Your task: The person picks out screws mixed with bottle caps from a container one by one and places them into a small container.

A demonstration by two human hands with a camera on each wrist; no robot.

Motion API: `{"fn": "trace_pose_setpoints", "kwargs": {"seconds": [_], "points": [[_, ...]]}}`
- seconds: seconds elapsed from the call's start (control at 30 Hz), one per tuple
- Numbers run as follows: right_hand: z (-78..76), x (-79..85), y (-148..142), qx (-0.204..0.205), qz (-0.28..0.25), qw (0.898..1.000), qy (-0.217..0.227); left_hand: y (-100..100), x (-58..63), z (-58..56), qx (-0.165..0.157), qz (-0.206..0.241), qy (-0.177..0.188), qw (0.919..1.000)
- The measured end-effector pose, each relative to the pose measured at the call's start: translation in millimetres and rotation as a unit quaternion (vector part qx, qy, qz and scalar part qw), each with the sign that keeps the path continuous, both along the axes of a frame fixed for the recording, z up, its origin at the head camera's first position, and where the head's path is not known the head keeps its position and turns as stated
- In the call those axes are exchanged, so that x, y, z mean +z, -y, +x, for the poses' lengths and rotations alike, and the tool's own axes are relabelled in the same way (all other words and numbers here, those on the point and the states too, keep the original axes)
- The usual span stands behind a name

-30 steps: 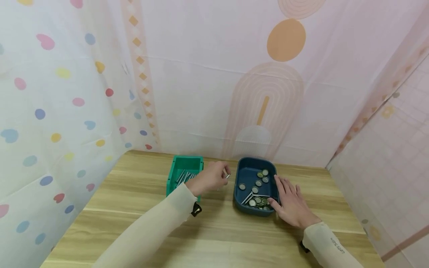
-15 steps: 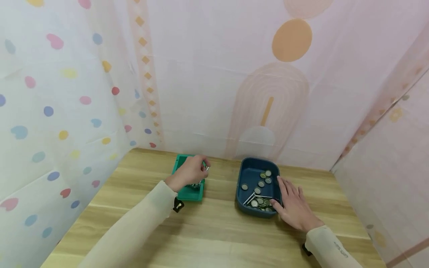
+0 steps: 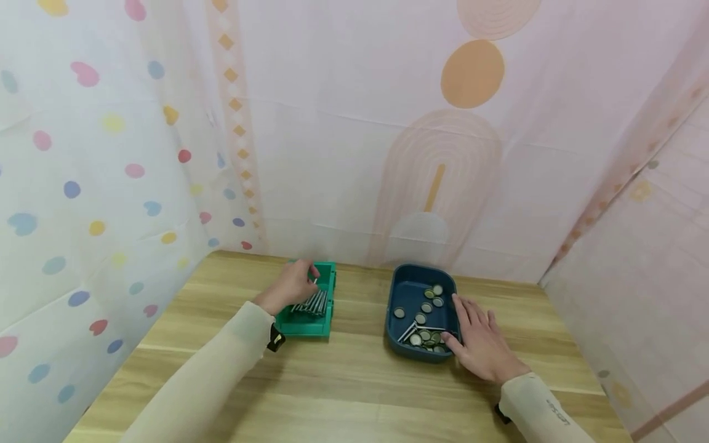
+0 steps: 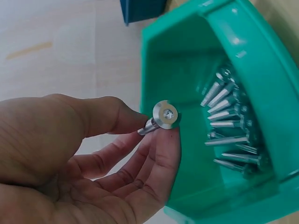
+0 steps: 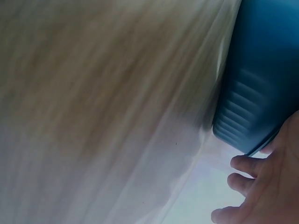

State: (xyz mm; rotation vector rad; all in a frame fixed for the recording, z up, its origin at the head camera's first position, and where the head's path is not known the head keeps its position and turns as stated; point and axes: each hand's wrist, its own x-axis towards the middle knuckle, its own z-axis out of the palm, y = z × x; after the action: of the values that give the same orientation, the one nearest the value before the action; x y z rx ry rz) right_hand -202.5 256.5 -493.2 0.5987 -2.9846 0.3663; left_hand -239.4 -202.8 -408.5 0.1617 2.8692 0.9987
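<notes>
My left hand (image 3: 289, 286) is over the green bin (image 3: 301, 329) and pinches a silver bolt (image 4: 164, 115) between thumb and fingers. The bolt has a wide flat head with a socket, which faces the left wrist camera. Several similar bolts (image 3: 314, 303) lie side by side inside the green bin. To the right, my right hand (image 3: 483, 346) rests with extended fingers along the right rim of the dark blue bin (image 3: 411, 294), thumb at the near corner. That bin holds several round metal caps (image 3: 426, 307) and a few bolts (image 3: 408, 332).
Both bins stand on a wood-grain table (image 3: 354, 381), a strip of tabletop between them. A pale patterned curtain (image 3: 332, 154) hangs right behind the table's back edge, with more fabric at the left and right sides.
My left hand has moved left, from between the two bins to over the green bin, with a bolt in its fingers. The right hand stays on the blue bin.
</notes>
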Motion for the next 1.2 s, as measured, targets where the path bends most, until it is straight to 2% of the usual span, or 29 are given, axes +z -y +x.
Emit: {"fn": "trace_pose_setpoints", "kwargs": {"seconds": [0.17,0.23,0.3,0.33,0.4,0.5,0.53,0.57,0.63,0.83,0.93,1.03,1.2], "points": [[-0.1,-0.9,0.0,0.000,-0.002,1.000,0.001,3.3,-10.9,-0.6,0.004,-0.029,0.003,0.9996],[0.0,-0.2,1.0,0.000,-0.004,1.000,-0.003,6.0,-16.9,-5.4,0.001,-0.034,0.001,0.9994],[0.1,1.1,2.2,0.000,-0.005,1.000,-0.003,10.4,-25.8,-14.4,-0.005,-0.040,-0.002,0.9992],[0.3,1.6,2.9,0.000,-0.006,1.000,-0.002,19.1,-43.4,-27.0,-0.016,-0.034,-0.014,0.9992],[0.3,2.5,3.8,0.001,-0.008,1.000,-0.003,26.2,-63.2,-43.3,-0.016,-0.054,-0.027,0.9980],[-0.2,2.8,4.4,0.000,-0.010,1.000,-0.003,30.6,-76.3,-54.8,-0.015,-0.075,-0.026,0.9967],[-0.4,2.8,4.3,0.000,-0.010,1.000,-0.003,30.9,-79.1,-57.1,-0.012,-0.076,-0.023,0.9968],[-0.6,2.7,4.3,0.000,-0.010,1.000,-0.004,24.9,-69.5,-52.2,-0.002,-0.087,-0.008,0.9962],[-0.6,2.5,4.2,-0.001,-0.011,1.000,-0.004,25.5,-71.5,-54.3,-0.006,-0.081,0.003,0.9967],[-0.3,1.8,3.4,0.001,-0.014,1.000,-0.004,35.2,-105.8,-81.4,-0.011,-0.055,0.003,0.9984],[-0.3,1.7,3.0,0.001,-0.015,1.000,-0.004,36.8,-111.6,-87.8,-0.017,-0.056,0.013,0.9982],[-1.2,0.5,2.3,0.000,-0.016,1.000,-0.006,35.3,-113.5,-91.5,-0.018,-0.059,0.024,0.9978],[-1.2,-1.9,1.2,-0.002,-0.015,1.000,-0.005,30.1,-109.1,-89.5,-0.014,-0.052,0.026,0.9982]]}}
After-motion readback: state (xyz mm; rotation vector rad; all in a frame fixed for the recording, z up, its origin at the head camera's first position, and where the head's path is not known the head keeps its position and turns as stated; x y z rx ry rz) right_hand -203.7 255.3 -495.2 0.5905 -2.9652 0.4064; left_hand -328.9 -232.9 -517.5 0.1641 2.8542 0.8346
